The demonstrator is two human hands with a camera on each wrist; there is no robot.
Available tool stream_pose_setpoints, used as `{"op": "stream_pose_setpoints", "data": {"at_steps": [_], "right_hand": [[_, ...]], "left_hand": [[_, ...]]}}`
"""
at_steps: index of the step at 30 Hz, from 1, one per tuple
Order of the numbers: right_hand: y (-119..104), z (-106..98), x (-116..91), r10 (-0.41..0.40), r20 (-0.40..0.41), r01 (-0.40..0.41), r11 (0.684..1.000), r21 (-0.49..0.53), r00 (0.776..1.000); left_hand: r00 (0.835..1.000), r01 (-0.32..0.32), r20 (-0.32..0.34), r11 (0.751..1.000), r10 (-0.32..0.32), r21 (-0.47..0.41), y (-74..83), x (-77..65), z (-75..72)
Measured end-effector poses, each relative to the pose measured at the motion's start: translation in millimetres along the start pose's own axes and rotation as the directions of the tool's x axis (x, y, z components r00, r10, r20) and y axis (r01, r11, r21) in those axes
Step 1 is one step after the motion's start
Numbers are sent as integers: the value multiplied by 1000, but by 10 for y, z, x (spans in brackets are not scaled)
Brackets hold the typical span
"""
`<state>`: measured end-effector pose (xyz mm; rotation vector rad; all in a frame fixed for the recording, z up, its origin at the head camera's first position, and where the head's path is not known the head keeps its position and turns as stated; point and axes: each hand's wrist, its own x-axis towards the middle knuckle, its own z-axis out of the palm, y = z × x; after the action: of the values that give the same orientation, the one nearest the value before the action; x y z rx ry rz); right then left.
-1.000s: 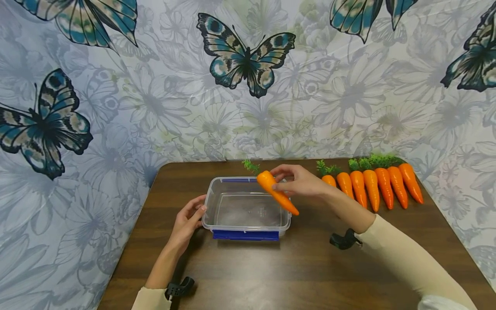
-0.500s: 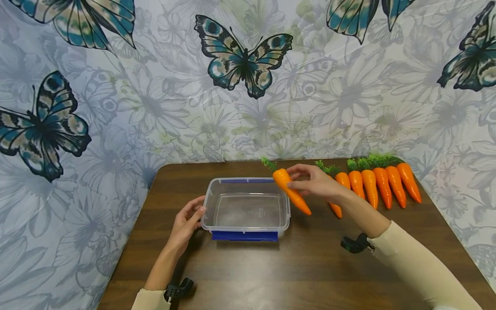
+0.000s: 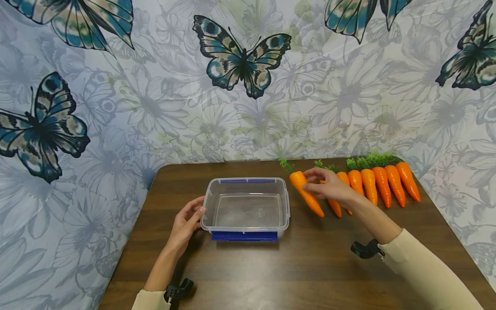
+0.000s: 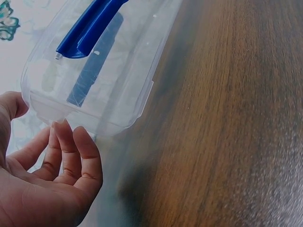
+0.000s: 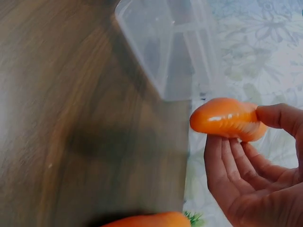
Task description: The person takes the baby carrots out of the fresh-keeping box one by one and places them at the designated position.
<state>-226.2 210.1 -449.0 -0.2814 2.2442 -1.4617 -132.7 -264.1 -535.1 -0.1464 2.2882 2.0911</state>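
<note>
A carrot with a green top is pinched between the thumb and fingers of my right hand. It is held to the right of a clear plastic food container with blue clips, point toward me. In the right wrist view, the carrot appears end-on above the fingers. My left hand holds the container's left side. The left wrist view shows that hand with its thumb at the rim and curled fingertips against the wall. Inside the container no carrot is seen.
Several more carrots lie in a row at the table's back right, green tops toward the wall. My right hand partly covers the nearest ones. The brown wooden table ends at a butterfly-patterned cloth.
My right hand has carried the carrot from above the container's right rim to the right, toward the row. The left hand and the container have stayed in place.
</note>
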Motion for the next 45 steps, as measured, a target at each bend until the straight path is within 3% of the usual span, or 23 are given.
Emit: {"op": "stream_pose_setpoints", "data": {"at_steps": [11, 17, 21, 27, 30, 32, 45], "right_hand": [[217, -45, 10, 50, -88, -57, 996, -73, 995], [322, -69, 45, 47, -149, -75, 980, -186, 988], [375, -48, 61, 7, -219, -82, 939, -334, 976], [454, 73, 108, -112, -296, -93, 796, -599, 949], [475, 113, 131, -153, -314, -107, 730, -675, 937], [482, 122, 130, -168, -321, -115, 703, -702, 932], [513, 133, 135, -178, -345, -130, 696, -707, 921]], "left_hand": [[1000, 10, -4, 1000, -10, 8, 0, 9, -2], [1000, 12, -6, 1000, -12, 3, 2, 12, -2], [1000, 5, -8, 1000, -5, -2, 7, 12, -4], [1000, 7, -5, 1000, -7, -14, -3, 8, -9], [1000, 3, -4, 1000, -3, -14, -6, 9, -6], [1000, 2, -1, 1000, -2, -14, -8, 7, -1], [1000, 1, 3, 1000, -1, 1, 0, 5, -10]]}}
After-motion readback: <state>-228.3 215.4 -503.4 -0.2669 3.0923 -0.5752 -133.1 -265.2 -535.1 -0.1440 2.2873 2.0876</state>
